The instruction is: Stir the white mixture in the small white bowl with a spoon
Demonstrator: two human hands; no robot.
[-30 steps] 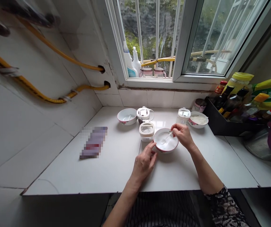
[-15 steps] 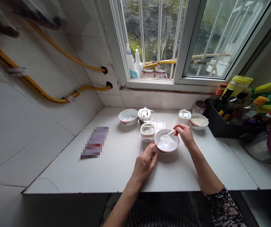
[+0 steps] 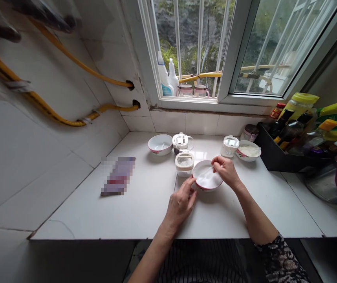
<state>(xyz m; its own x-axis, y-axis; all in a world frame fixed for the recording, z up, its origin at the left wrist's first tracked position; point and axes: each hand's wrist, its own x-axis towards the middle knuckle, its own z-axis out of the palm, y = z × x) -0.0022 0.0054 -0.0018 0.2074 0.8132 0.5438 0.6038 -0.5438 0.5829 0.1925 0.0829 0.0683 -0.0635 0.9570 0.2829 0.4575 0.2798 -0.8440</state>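
A white bowl with a red rim point(image 3: 205, 188) stands on the counter and holds a white powdery or granular substance. Fingers and thumb of my left hand point(image 3: 180, 204) are closed on the bowl's near left edge. My right hand point(image 3: 226, 171) pinches the handle of a small white spoon point(image 3: 206, 170), its tip down in the white contents. Just left of the bowl is a squarish jar with a pale lid point(image 3: 184, 161), with whitish contents showing. Behind that jar stands a lidded seasoning jar point(image 3: 181, 141) with dark contents.
Another bowl point(image 3: 160, 145) with a spoon stands at the back left. Back right are a clear-lidded jar point(image 3: 230, 146) and a bowl of whitish food point(image 3: 249, 151). A black bottle bin point(image 3: 277, 153) and a pot point(image 3: 324, 184) bound the right. A blurred purple item point(image 3: 118, 177) lies left.
My right hand has moved slightly left and tipped the spoon more upright, its tip lower in the white contents. My left hand stays at the bowl's edge.
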